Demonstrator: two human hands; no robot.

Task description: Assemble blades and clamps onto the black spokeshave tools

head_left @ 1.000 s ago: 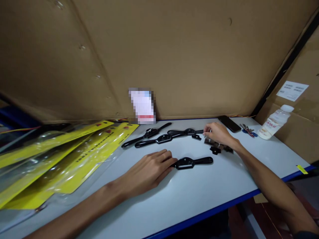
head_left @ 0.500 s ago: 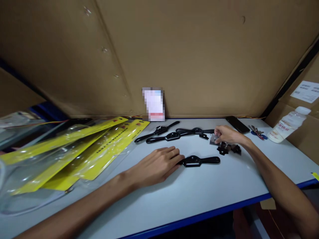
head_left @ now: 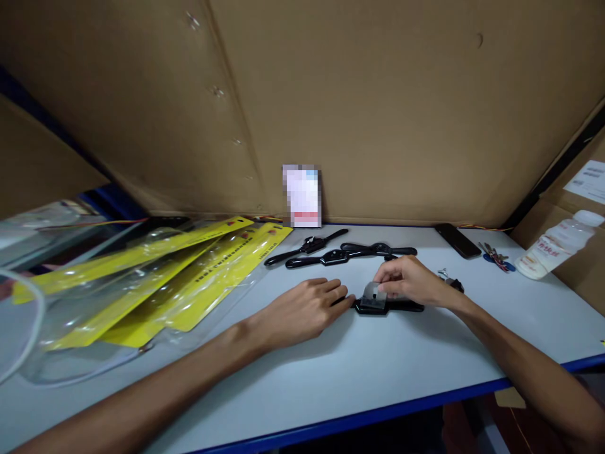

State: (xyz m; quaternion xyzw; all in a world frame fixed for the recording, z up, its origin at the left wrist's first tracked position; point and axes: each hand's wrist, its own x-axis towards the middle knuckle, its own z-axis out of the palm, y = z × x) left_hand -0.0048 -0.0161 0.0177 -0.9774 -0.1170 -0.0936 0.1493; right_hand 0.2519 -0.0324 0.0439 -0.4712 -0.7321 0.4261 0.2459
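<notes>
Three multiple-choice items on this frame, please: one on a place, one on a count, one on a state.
1. Where is the phone?
A. at the table's back, by the keys
B. on the yellow packs
C. under the left hand

2. How many black tools lie apart from the hands, near the back wall?
A. one
B. three
C. six

3. What is the right hand doing?
A. resting flat and empty
B. pinching a small metal plate over the near tool
C. holding the bottle

A: the phone lies left of the keys.
B: three tools lie there.
B: fingertips hold the plate on the tool.
</notes>
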